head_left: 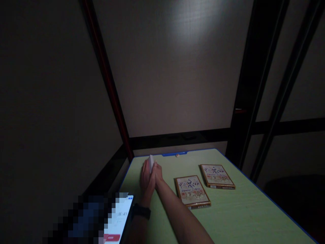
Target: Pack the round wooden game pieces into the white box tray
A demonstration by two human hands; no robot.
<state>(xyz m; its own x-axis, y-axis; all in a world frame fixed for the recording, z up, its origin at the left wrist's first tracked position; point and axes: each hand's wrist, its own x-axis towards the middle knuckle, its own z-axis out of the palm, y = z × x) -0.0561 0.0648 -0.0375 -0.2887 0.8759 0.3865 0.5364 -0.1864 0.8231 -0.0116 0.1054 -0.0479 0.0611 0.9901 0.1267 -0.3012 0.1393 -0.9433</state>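
Closest to my camera, at lower left, I have a lit phone (119, 220) with large digits and a red button, next to a patch too blocky to read. Beside it, a black wristband (142, 211) circles the left wrist. On the green table (248, 213) the nearer Chinese chess box (193, 191) lies flat with its printed face up, and the farther Chinese chess box (217, 176) lies the same way just beyond it to the right; both look closed, and neither hand touches them. Left of the boxes, I have the left hand (145, 178) and right hand (158, 172) pressed together, palms closed around an upright white slab (151, 161); I cannot tell whether it is paper or a stack of cards. I judge the work with it unfinished: it is gripped but not yet let go, and any result inside the palms is hidden. Past the fingers, a small round disc (177, 155) sits at the table's far edge by a blue handle (167, 155), before a grey wall panel (175, 84).
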